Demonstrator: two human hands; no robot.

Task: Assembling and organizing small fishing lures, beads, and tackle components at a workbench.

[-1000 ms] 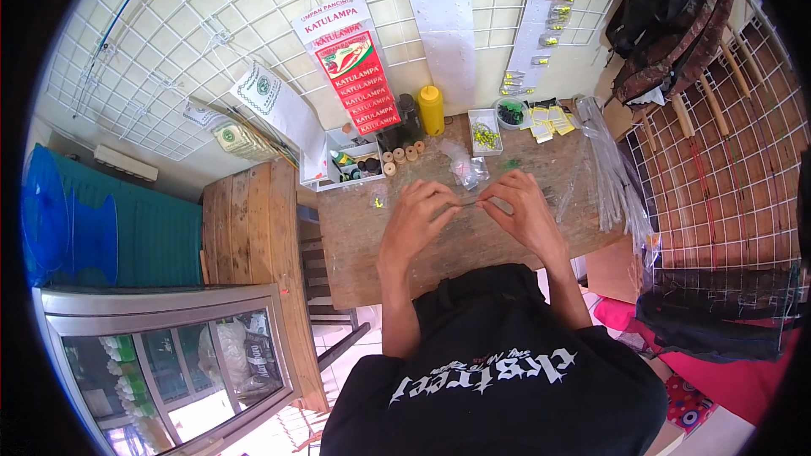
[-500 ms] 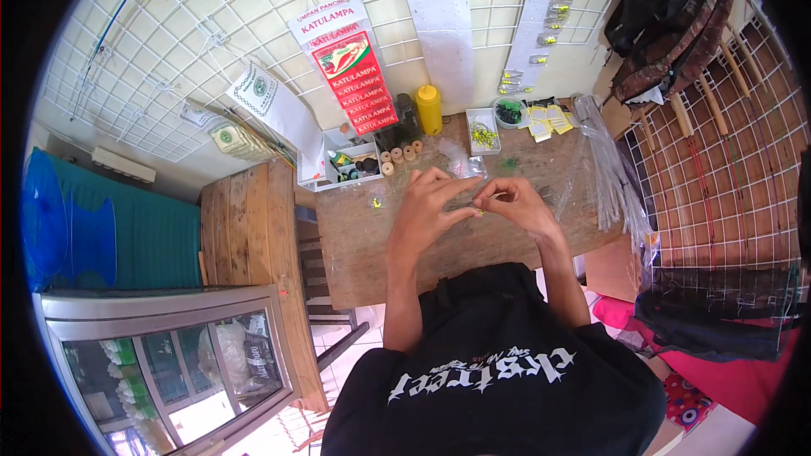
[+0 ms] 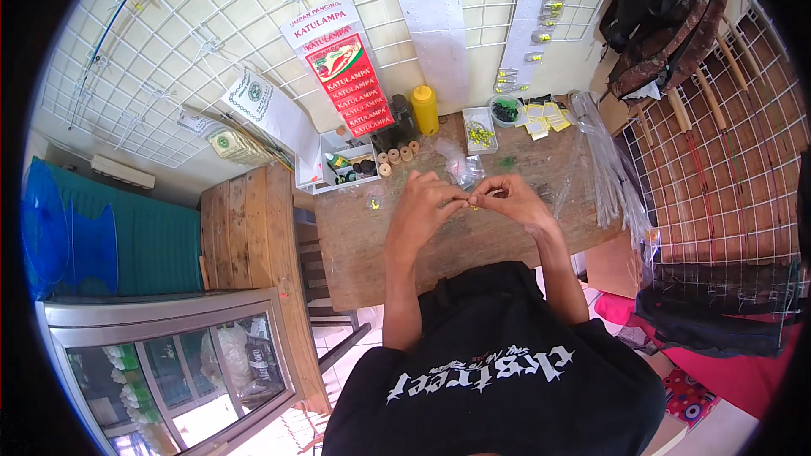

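Over the middle of the wooden table [image 3: 363,262], my left hand [image 3: 427,209] and my right hand [image 3: 517,203] meet at the fingertips. Both are pinched closed. A tiny yellow piece [image 3: 474,208] shows just under the right fingertips; its kind is too small to make out. Whatever the left fingers grip is hidden between them. Beyond the hands lies a clear plastic bag [image 3: 464,171]. Left of my left hand, another small yellow piece [image 3: 374,203] rests on the table.
A white tray of small yellow-green pieces [image 3: 481,136] stands behind the hands, beside a round tub of dark green bits [image 3: 507,110]. Farther left are a yellow bottle [image 3: 425,110], wooden spools [image 3: 394,159] and a white box [image 3: 325,176]. Clear plastic sleeves [image 3: 604,160] lie at right.
My left hand's spread fingers have closed into a pinch and come to meet the right fingertips. My right hand has shifted slightly left, with the yellow piece still at its fingertips.
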